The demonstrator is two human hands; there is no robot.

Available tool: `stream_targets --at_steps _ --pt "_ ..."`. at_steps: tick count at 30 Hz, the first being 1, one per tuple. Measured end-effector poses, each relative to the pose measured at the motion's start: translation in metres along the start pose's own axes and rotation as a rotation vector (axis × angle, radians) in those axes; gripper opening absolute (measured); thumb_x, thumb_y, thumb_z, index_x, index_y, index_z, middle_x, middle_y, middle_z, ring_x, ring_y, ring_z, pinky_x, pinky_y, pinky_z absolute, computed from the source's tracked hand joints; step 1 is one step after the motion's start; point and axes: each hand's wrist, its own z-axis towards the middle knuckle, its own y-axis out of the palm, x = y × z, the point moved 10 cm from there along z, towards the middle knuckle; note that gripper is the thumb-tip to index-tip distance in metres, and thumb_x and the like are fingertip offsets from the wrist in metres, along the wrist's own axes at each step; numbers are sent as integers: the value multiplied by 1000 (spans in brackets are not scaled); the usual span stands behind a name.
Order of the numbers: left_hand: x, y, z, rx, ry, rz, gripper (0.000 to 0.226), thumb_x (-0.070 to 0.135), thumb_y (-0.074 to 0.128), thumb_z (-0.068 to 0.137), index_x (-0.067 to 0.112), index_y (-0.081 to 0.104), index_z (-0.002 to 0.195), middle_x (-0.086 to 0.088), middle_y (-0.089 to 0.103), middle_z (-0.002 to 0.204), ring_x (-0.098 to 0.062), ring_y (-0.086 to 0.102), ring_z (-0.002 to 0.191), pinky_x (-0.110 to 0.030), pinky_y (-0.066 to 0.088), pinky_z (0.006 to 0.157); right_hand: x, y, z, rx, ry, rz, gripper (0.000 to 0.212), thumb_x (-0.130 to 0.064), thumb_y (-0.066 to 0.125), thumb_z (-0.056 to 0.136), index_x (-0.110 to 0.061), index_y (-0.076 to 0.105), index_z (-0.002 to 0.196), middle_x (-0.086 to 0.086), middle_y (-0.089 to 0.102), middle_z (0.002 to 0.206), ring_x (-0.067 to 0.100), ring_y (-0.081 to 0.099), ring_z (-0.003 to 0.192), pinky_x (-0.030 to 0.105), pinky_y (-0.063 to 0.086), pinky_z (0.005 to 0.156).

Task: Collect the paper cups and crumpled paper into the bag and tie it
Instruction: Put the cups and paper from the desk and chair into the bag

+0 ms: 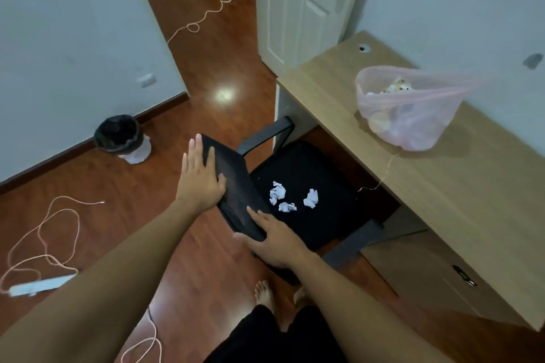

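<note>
Resting both open hands, left hand (pixel 203 180) and right hand (pixel 274 240), on chair backrest (pixel 239 194); eyeing three crumpled paper balls (pixel 295 197) mid-seat, probably featherlight, pinchable anywhere.

Both arms outstretched, grips flat

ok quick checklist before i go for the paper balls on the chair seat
1. Hands free: not ok. The left hand and right hand both rest on the chair back.
2. Paper reachable: ok. Three crumpled paper balls lie uncovered on the chair seat.
3. Bag ready: ok. The pink bag sits open and untied on the desk.
4. Bag has room: cannot tell.
5. Cups all collected: cannot tell; bag contents are blurred.
</note>
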Motion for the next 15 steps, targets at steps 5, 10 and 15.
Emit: stream_targets --at_steps 5,10,15 --pt "-41 3 -17 -19 -79 -89 82 33 46 109 1 3 171 -15 -18 179 -36 -2 167 -55 16 134 -28 27 11 -77 -34 -87 113 -108 37 76 -54 6 170 -6 19 182 22 26 165 53 33 129" --pt "-61 0 -21 7 -88 -35 81 37 42 109 7 2 172 -10 -18 180 -33 2 168 -55 17 134 -44 42 18 -95 -55 -139 113 -108 33 77 -52 2 171 -3 19 181 26 30 164 56 37 124" --pt "-62 0 -15 -29 -109 26 84 39 44 106 6 4 172 -12 -16 180 -34 -1 168 -56 15 134 -45 28 20 -87 -110 -94 110 -103 38 82 -43 21 172 -4 33 176 21 36 160 50 37 126"
